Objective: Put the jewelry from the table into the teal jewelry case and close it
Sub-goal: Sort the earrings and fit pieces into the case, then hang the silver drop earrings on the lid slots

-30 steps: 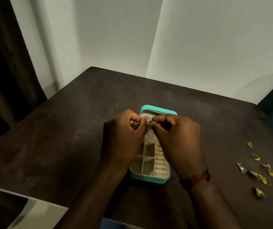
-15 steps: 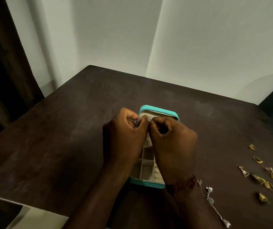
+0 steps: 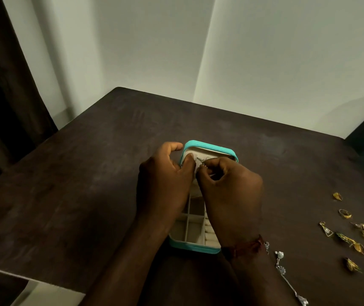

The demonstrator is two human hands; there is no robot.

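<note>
Starting on the left: the left hand (image 3: 165,180) has the upright lid (image 3: 209,147) of the teal jewelry case (image 3: 194,249) clamped by its 9 o'clock edge, thumb on the pale lining, forefinger round the back. The case sits mid-table (image 3: 88,173) with the tray open, and the compartments I can see look empty. The right hand (image 3: 231,186) is curled tight, fingertips pinching a tiny silver piece (image 3: 203,165) right against the lid's lining. My guess is it's getting hooked on there. If it were me I'd keep that lid braced so it can't flop back, work the hook in with small moves, and not let go until it's properly caught. From the case, a silver chain (image 3: 282,269) lies around 4 o'clock by the wrist, and a scatter of gold pieces (image 3: 348,237) sits out at 3 o'clock, well apart, none packed yet. Writing-wise there's a dark squiggle on the lining near the fingertips, way too small to read, and no brand I can make out.
</note>
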